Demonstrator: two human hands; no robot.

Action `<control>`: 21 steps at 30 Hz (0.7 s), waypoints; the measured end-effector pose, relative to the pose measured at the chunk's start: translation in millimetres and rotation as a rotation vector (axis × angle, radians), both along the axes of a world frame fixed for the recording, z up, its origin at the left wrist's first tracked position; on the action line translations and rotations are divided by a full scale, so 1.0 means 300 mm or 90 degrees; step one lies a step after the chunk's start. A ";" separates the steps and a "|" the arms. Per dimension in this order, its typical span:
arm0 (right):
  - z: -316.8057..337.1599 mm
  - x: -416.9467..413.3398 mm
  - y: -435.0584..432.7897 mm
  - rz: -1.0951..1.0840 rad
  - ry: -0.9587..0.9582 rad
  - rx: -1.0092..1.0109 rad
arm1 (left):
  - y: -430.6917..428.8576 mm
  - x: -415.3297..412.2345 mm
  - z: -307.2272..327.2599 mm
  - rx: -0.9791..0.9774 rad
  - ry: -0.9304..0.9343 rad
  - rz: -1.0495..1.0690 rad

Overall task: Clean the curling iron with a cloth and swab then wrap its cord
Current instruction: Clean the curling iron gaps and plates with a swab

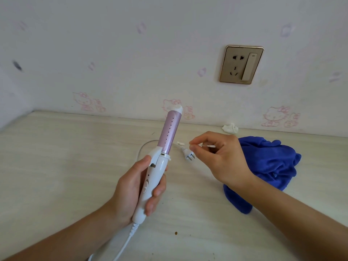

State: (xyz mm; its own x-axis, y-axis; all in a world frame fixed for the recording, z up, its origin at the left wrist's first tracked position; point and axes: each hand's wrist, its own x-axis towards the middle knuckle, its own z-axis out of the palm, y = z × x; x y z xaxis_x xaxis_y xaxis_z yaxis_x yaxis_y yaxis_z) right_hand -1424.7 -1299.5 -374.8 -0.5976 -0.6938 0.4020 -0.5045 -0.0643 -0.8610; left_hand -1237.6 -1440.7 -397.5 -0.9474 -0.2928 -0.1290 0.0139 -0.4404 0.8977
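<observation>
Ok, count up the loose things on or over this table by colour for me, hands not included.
White: 3, curling iron with its plug, swab, crumpled wad
Blue: 1, cloth
Total: 4

I count two hands — my left hand (131,187) and my right hand (222,159). One curling iron (160,162), wrapped by the left fingers. One swab (207,146), pinched at the right fingertips. One plug (188,154), just below and left of those fingertips, on one cord (124,242). One blue cloth (267,166) behind the right knuckles — and one small white wad (230,128) beyond it. One wall socket (241,65).
</observation>
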 end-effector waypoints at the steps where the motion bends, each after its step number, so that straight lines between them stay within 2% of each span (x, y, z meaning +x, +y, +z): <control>1: -0.001 -0.001 0.000 -0.001 -0.001 0.000 | 0.000 0.000 0.002 0.000 -0.002 0.000; 5: 0.000 -0.005 0.000 -0.004 0.007 0.009 | -0.008 0.004 0.010 0.070 -0.001 -0.022; 15: -0.004 -0.013 0.002 -0.014 0.020 0.015 | -0.063 -0.008 0.030 0.375 0.108 -0.231; 21: -0.005 -0.013 0.002 -0.013 0.011 0.018 | -0.066 -0.008 0.036 0.409 0.138 -0.251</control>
